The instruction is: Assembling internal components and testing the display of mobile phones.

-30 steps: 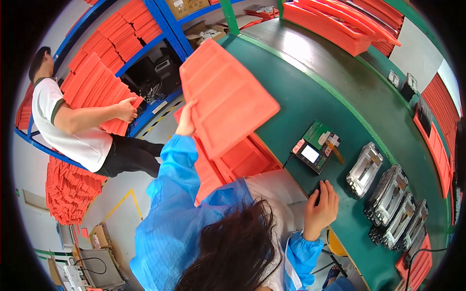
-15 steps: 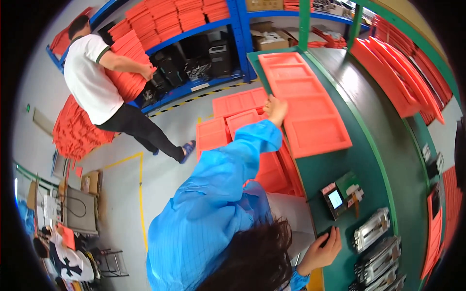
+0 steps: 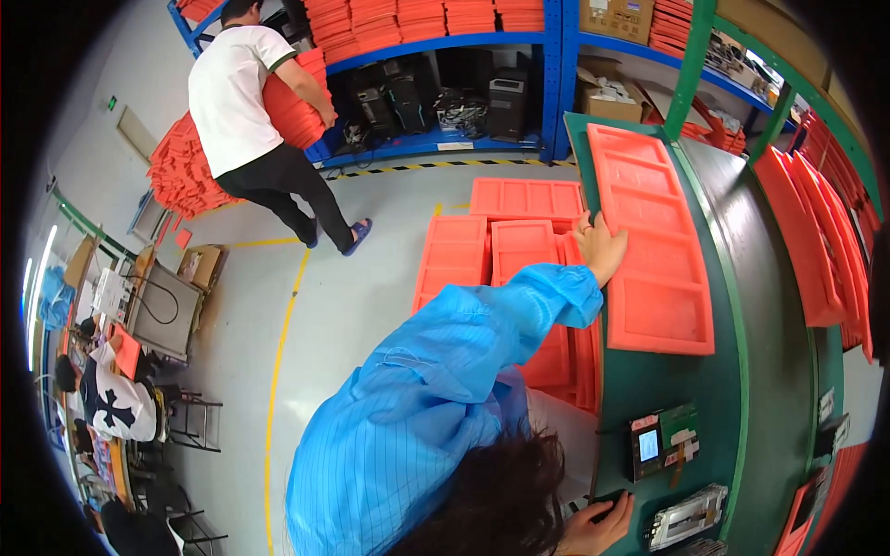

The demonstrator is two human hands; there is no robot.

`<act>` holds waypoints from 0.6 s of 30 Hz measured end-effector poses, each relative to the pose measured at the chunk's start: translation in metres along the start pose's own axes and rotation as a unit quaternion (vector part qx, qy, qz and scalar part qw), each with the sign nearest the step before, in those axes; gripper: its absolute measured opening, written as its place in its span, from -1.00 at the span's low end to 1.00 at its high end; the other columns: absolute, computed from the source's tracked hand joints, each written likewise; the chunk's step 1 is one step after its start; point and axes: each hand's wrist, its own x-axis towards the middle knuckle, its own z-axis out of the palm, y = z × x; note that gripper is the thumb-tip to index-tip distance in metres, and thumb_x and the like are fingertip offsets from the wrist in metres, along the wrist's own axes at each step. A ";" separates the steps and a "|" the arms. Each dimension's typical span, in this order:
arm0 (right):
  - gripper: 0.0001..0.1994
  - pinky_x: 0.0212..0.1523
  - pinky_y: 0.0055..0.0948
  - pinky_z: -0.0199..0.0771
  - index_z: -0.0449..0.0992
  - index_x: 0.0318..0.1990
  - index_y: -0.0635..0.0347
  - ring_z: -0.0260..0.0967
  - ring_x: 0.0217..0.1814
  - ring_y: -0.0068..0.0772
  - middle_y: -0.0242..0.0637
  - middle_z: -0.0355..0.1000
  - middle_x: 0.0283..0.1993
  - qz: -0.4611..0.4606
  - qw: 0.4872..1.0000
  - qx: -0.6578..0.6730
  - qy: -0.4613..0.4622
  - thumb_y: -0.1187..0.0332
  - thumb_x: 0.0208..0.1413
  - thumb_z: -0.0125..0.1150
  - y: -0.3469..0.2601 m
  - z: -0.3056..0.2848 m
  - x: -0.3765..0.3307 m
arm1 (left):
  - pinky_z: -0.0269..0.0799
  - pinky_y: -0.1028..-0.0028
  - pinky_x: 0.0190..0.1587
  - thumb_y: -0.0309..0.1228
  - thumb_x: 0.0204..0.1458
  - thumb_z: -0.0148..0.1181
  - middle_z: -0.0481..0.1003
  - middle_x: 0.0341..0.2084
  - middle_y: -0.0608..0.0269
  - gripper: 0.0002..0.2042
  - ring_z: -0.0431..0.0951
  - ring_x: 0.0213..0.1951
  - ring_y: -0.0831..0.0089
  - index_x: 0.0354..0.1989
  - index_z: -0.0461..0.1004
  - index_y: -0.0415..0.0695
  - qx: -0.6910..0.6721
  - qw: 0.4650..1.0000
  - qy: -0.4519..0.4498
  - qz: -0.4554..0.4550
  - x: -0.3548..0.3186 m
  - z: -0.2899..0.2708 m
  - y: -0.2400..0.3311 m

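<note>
A long red foam tray (image 3: 654,250) with several shallow rectangular compartments lies on the green workbench. My left hand (image 3: 601,248), at the end of a blue sleeve, is closed on the tray's left edge, with bent fingers. By the bench's near edge, my right hand (image 3: 601,530) curls around a small black object (image 3: 614,510), mostly hidden by the fingers and too unclear to name. Between the right hand and the tray sits a small device with a lit screen (image 3: 648,445), joined to a green circuit board (image 3: 683,423).
More red foam trays (image 3: 524,197) are piled left of the bench. Metal-framed parts (image 3: 686,515) lie near my right hand. Red foam pieces (image 3: 805,241) lean at the right. At the blue shelf (image 3: 436,144), a person (image 3: 243,97) carries a red foam stack. A green post (image 3: 692,69) rises behind.
The view has swung, so the bench and tray appear farther right and lower. My left hand has shifted nearer along the tray's edge. The right hand still holds the black object.
</note>
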 end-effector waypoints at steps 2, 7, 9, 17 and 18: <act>-0.76 -0.03 -0.21 0.43 0.57 -0.11 0.23 0.43 -0.07 -0.02 -0.09 0.48 -0.04 0.018 1.000 0.007 -0.017 0.39 0.11 0.08 0.001 0.000 -0.001 | 0.02 0.08 0.25 -0.21 -0.12 0.11 0.13 0.20 -0.30 -0.39 0.02 0.22 -0.19 0.13 0.31 -0.31 -0.006 1.000 0.002 0.004 0.001 -0.001 -0.001; -0.76 -0.01 -0.18 0.42 0.57 -0.11 0.22 0.43 -0.06 -0.01 -0.07 0.48 -0.04 0.013 0.999 0.020 -0.032 0.39 0.11 0.08 0.001 -0.005 0.002 | -0.02 0.09 0.26 -0.22 -0.12 0.12 0.13 0.19 -0.31 -0.40 0.03 0.22 -0.18 0.12 0.32 -0.32 -0.021 1.000 0.003 0.004 -0.004 -0.001 0.005; -0.75 -0.01 -0.16 0.42 0.57 -0.11 0.22 0.43 -0.06 0.00 -0.06 0.48 -0.04 0.011 0.999 0.015 -0.033 0.39 0.10 0.08 0.005 -0.004 -0.001 | -0.04 0.10 0.27 -0.23 -0.12 0.13 0.15 0.18 -0.31 -0.40 0.03 0.21 -0.18 0.12 0.32 -0.31 -0.034 0.999 0.010 0.003 -0.006 -0.001 0.004; -0.75 -0.01 -0.12 0.42 0.57 -0.10 0.21 0.43 -0.06 0.02 -0.07 0.48 -0.04 0.009 0.999 0.015 -0.033 0.39 0.09 0.09 0.012 -0.004 -0.010 | -0.01 0.10 0.26 -0.22 -0.13 0.15 0.19 0.17 -0.25 -0.40 0.01 0.26 -0.10 0.13 0.32 -0.27 -0.004 1.000 0.000 0.011 -0.006 0.002 -0.012; -0.75 0.00 -0.12 0.41 0.57 -0.10 0.20 0.43 -0.06 0.03 -0.07 0.48 -0.04 0.015 1.000 0.008 -0.026 0.38 0.09 0.09 0.010 -0.004 -0.011 | -0.01 0.10 0.26 -0.22 -0.13 0.15 0.19 0.17 -0.25 -0.40 0.01 0.26 -0.10 0.13 0.32 -0.27 -0.007 1.000 -0.019 0.018 -0.008 0.011 -0.011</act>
